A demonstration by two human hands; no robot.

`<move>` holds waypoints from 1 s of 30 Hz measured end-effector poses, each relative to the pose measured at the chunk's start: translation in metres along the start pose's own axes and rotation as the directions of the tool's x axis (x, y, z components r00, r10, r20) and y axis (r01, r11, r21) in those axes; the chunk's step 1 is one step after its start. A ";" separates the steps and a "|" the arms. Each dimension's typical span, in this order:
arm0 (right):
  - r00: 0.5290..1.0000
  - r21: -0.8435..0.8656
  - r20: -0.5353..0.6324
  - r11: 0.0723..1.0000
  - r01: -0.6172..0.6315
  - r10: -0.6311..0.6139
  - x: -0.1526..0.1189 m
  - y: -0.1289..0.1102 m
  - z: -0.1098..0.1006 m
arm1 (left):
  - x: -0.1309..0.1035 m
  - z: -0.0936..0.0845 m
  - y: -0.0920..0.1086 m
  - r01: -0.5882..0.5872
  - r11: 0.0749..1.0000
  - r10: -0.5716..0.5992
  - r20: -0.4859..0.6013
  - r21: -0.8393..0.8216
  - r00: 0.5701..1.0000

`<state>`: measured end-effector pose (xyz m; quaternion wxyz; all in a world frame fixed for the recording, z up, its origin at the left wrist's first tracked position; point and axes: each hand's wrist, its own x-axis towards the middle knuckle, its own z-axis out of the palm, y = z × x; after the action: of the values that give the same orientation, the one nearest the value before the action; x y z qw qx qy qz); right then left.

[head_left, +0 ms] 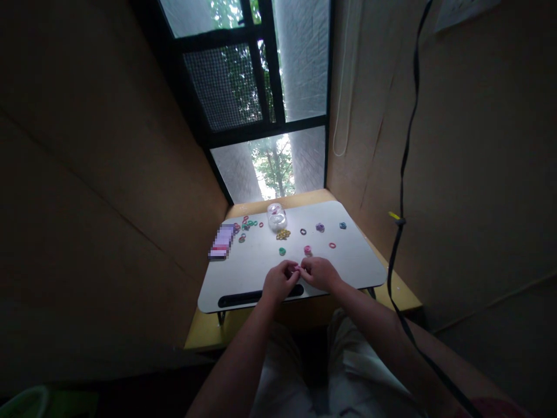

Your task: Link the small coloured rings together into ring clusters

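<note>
My left hand (278, 281) and my right hand (319, 273) meet over the front of the white folding table (243, 273). Fingers of both are pinched on a small pink band (298, 268), mostly covered by the fingertips; it looks like a hair tie. Just beyond the right hand lies a pink bundle of bands (308, 250). A green bundle (282, 251) sits to its left, and a yellow bundle (283, 234) lies farther back. Toward the right are a red ring-shaped band (332, 245), a dark ring-shaped band (303, 231), a purple bundle (320, 227) and a blue-grey one (343, 225).
A clear plastic jar (277, 217) stands at the back of the tabletop. Loose red and green bands (249, 223) are scattered at the back left, beside a phone (223, 241). A black slot (243, 298) runs along the front edge. A dark cord (404, 174) hangs at right.
</note>
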<state>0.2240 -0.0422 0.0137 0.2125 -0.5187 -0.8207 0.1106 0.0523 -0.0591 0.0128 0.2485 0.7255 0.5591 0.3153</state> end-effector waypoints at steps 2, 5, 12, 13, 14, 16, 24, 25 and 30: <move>1.000 0.001 -0.001 1.000 -0.002 0.002 0.000 0.000 0.001 | 0.000 0.001 -0.001 0.016 0.999 -0.016 -0.004 -0.033 1.000; 1.000 -0.002 -0.004 1.000 0.006 -0.006 0.000 0.002 0.002 | 0.000 0.000 0.000 0.027 0.999 -0.027 -0.006 -0.039 1.000; 1.000 -0.012 0.014 1.000 0.003 -0.002 0.001 0.002 0.004 | -0.001 -0.002 0.005 0.053 0.999 -0.053 0.002 0.013 0.999; 1.000 -0.013 0.013 1.000 0.005 -0.004 0.001 0.003 0.004 | -0.001 -0.002 0.005 0.056 0.998 -0.056 -0.002 0.018 0.998; 1.000 -0.013 0.009 1.000 0.007 -0.007 0.001 0.003 0.005 | -0.001 -0.001 0.005 0.057 0.998 -0.057 -0.008 0.021 0.998; 1.000 -0.013 -0.005 1.000 0.010 -0.010 0.001 0.003 0.005 | 0.000 -0.001 0.004 0.053 0.998 -0.052 -0.022 0.025 0.998; 1.000 -0.015 -0.005 1.000 0.007 -0.007 0.000 0.002 0.004 | 0.001 -0.001 0.003 0.062 0.998 -0.062 -0.023 0.003 0.998; 1.000 -0.015 -0.003 1.000 0.006 -0.006 0.000 0.002 0.004 | 0.001 -0.001 0.003 0.060 0.998 -0.060 -0.022 0.001 0.998; 1.000 -0.014 0.004 1.000 -0.004 0.004 0.000 0.001 0.003 | 0.000 0.000 0.002 0.034 0.999 -0.034 -0.038 0.004 0.999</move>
<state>0.2233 -0.0414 0.0102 0.2070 -0.5214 -0.8210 0.1064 0.0534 -0.0597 0.0146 0.2415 0.7103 0.5766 0.3234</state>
